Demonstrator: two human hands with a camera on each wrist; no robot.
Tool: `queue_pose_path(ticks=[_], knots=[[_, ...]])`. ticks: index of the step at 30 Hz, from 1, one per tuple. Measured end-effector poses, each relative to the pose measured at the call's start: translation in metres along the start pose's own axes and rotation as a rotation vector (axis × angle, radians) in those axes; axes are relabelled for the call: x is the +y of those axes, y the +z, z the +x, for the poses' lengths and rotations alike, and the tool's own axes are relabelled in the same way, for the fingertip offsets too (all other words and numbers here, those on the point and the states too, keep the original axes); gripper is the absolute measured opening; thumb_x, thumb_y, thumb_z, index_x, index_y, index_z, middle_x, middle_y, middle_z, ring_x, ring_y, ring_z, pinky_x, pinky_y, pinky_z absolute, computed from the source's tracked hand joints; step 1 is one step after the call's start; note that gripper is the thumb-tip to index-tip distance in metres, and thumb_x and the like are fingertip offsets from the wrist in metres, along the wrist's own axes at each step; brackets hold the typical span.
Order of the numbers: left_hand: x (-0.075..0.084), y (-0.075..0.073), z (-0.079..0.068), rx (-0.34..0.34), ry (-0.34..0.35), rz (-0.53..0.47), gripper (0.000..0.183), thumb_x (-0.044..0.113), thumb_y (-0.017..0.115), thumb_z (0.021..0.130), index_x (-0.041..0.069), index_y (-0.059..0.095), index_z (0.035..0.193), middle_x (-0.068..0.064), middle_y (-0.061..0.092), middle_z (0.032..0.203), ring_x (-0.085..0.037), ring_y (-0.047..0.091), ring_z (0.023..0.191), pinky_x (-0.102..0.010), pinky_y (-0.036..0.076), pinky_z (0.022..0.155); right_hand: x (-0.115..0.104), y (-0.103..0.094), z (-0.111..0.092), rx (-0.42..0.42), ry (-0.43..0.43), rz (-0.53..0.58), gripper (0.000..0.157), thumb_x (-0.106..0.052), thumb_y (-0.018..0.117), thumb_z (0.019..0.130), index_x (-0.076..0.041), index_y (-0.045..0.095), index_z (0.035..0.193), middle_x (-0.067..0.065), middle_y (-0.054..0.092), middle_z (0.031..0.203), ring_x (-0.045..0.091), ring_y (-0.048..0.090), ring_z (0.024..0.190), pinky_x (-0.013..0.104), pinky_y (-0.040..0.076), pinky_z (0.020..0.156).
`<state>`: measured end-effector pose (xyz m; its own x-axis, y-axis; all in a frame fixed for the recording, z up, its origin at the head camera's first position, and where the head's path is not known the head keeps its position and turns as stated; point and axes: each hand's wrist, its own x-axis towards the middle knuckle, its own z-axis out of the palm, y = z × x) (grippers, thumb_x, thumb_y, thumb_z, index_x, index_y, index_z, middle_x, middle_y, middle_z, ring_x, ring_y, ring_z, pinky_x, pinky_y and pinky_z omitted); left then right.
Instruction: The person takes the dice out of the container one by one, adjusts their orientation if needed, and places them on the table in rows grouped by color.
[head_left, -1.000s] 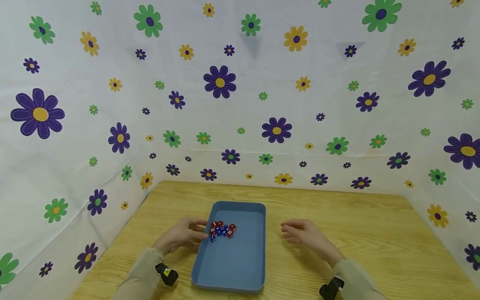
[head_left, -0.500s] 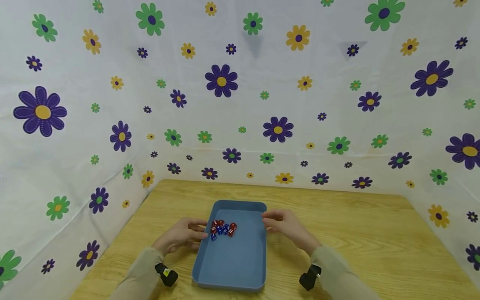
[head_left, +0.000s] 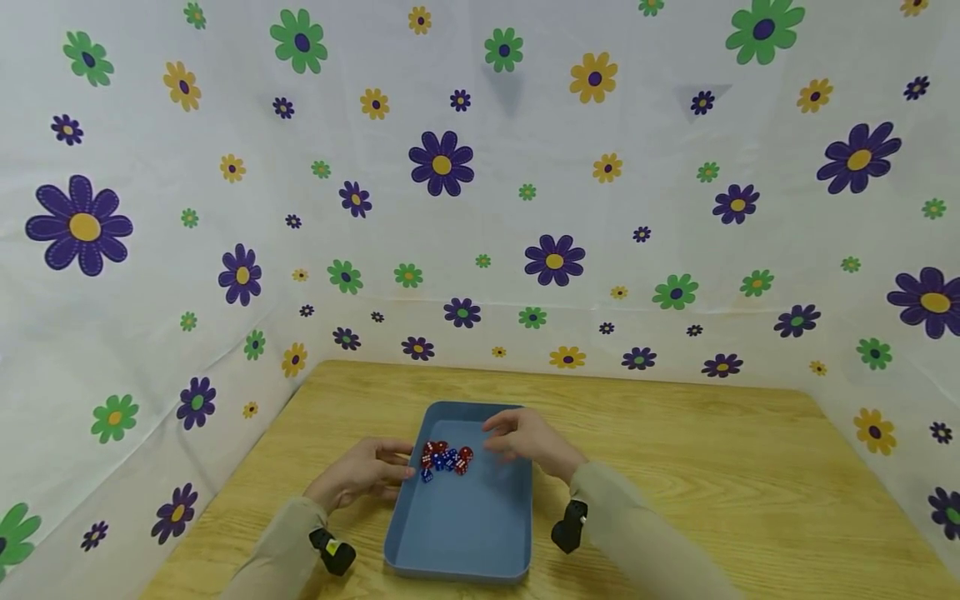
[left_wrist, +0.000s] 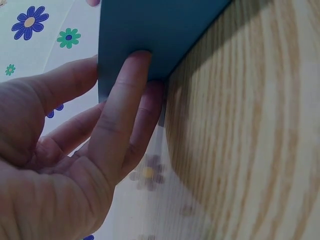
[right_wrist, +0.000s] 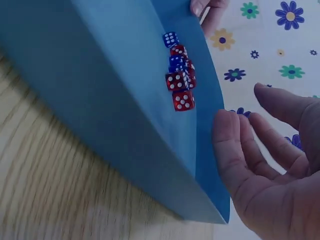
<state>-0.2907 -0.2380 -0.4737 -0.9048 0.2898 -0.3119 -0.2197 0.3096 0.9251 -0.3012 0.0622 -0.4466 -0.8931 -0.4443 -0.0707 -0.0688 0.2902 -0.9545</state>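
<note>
A blue rectangular tray [head_left: 465, 533] lies on the wooden table. Several small red dice [right_wrist: 183, 100] and blue dice [right_wrist: 170, 39], with white pips, are clustered near its left wall. My left hand [head_left: 360, 473] holds that wall, thumb at the rim and fingers [left_wrist: 112, 122] against the outside; in the left wrist view the wall hides the thumb tip. My right hand [head_left: 528, 437] hovers over the tray's far right part, to the right of the dice. Its fingers are loosely bent and spread, with nothing between them, apart from the dice.
The wooden table [head_left: 675, 467] extends on both sides of the tray. A white cloth [head_left: 570, 208] printed with flowers hangs behind it and at both sides. A small black camera [head_left: 570, 527] is strapped to each wrist over a light sleeve.
My right hand has moved left from the table beside the tray, across the right rim, to above the tray. My left hand, the tray and the dice stay in place.
</note>
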Motion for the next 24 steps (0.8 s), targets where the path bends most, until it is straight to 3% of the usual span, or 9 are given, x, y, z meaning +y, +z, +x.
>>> queue_pose_path(ticks=[4,10,18,24], knots=[[-0.002,0.000,0.000,0.000,-0.011,0.002,0.055,0.011,0.072,0.089,-0.005,0.051,0.137,-0.021,0.064,0.123,-0.024,0.068,0.099,-0.042,0.059,0.079,-0.001,0.013,0.004,-0.006,0.091,0.096,0.040,-0.006,0.068,0.091,0.008,0.058,0.126,0.025,0.062,0.121,0.042,0.066,0.104,0.046,0.059,0.080],[-0.001,0.000,-0.001,-0.003,-0.005,0.008,0.058,0.012,0.072,0.089,-0.007,0.048,0.139,-0.024,0.061,0.125,-0.024,0.068,0.099,-0.041,0.059,0.079,-0.007,0.034,0.010,0.057,0.215,0.174,0.043,-0.003,0.069,0.089,0.009,0.055,0.128,0.025,0.059,0.122,0.042,0.063,0.110,0.043,0.060,0.078],[0.000,0.002,-0.001,0.010,-0.010,0.014,0.059,0.012,0.074,0.088,-0.006,0.048,0.138,-0.021,0.063,0.121,-0.022,0.068,0.097,-0.041,0.060,0.078,-0.006,0.052,0.015,0.117,0.266,0.139,0.030,0.005,0.073,0.082,0.010,0.063,0.111,0.019,0.063,0.101,0.032,0.065,0.093,0.041,0.061,0.073],[0.000,0.002,-0.001,0.018,-0.019,0.012,0.059,0.012,0.073,0.088,-0.006,0.048,0.138,-0.021,0.064,0.117,-0.022,0.069,0.094,-0.041,0.060,0.077,-0.001,0.057,0.015,0.130,0.278,0.114,0.026,0.009,0.073,0.080,0.009,0.067,0.105,0.016,0.065,0.096,0.026,0.064,0.084,0.039,0.061,0.071]])
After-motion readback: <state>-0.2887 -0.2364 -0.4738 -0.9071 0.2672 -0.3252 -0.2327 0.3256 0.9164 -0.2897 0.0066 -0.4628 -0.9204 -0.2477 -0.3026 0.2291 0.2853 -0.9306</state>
